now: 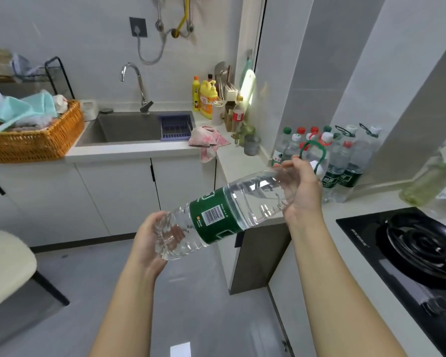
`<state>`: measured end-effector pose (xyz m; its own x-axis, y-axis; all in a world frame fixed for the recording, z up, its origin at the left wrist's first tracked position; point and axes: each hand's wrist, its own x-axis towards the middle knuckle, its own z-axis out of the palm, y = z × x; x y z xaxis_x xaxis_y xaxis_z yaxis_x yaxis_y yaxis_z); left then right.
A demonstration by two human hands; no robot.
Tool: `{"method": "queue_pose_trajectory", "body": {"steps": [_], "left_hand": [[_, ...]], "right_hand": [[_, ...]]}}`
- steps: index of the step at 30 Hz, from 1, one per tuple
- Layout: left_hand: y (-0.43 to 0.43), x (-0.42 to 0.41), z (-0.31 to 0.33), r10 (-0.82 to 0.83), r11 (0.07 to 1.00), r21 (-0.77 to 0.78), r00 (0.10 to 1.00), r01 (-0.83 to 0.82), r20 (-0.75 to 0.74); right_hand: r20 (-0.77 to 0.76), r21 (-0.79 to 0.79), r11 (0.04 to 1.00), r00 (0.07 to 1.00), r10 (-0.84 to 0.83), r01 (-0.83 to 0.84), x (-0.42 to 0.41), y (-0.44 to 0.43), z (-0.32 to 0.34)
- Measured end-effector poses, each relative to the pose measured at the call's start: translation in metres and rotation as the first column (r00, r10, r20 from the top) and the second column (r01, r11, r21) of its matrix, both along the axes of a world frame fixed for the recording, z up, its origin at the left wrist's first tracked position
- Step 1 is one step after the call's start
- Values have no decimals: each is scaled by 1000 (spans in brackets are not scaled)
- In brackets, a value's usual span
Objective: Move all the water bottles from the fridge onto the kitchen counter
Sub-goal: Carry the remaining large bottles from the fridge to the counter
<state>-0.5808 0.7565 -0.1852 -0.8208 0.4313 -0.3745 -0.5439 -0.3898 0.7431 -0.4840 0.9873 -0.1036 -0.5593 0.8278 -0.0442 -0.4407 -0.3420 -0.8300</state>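
The base of a large clear plastic water bottle with a green label [216,215] is cupped by the left hand [150,243], and its shoulder is gripped by the right hand [303,186], so that it is held tilted in mid-air. Beyond, a cluster of clear capped water bottles [345,155] is stood on the white counter [242,161], in the corner against the wall.

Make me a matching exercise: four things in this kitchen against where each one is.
Things: 1 large bottle; 2 basket; 3 pink cloth; 4 standing bottles.
Places: A counter left of the sink; B beside the stove; C held by left hand and right hand; D counter edge right of the sink.
Pairs: 1-C; 2-A; 3-D; 4-B.
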Motion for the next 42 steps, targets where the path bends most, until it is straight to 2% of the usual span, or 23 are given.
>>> {"method": "queue_pose_trajectory", "body": {"steps": [4, 14, 18, 23, 29, 36, 39, 42], "left_hand": [[45, -12, -8, -41, 999, 13, 997, 40, 60], [181, -31, -19, 28, 999, -33, 966, -21, 256], [222, -40, -27, 73, 993, -108, 958, -44, 279], [262, -73, -66, 37, 973, -231, 970, 20, 242], [307, -115, -109, -186, 917, -329, 971, 226, 149], [349, -158, -135, -316, 841, -434, 945, 322, 87], [362, -165, -145, -427, 752, -551, 904, 361, 10], [371, -165, -147, -563, 637, -674, 823, 374, -74]], "right_hand": [[12, 39, 999, 1000, -24, 23, -15, 43, -1], [121, 100, 994, 992, -45, 33, -56, 162, 7], [129, 97, 994, 990, -64, 51, -70, 191, 2], [178, 215, 973, 976, -124, 84, -94, 211, -11], [258, 307, 944, 944, -208, 124, -138, 234, -30], [333, 533, 840, 889, -316, 99, -190, 251, -48], [355, 588, 806, 871, -340, 75, -205, 254, -55], [365, 622, 780, 860, -358, 60, -216, 257, -61]]}}
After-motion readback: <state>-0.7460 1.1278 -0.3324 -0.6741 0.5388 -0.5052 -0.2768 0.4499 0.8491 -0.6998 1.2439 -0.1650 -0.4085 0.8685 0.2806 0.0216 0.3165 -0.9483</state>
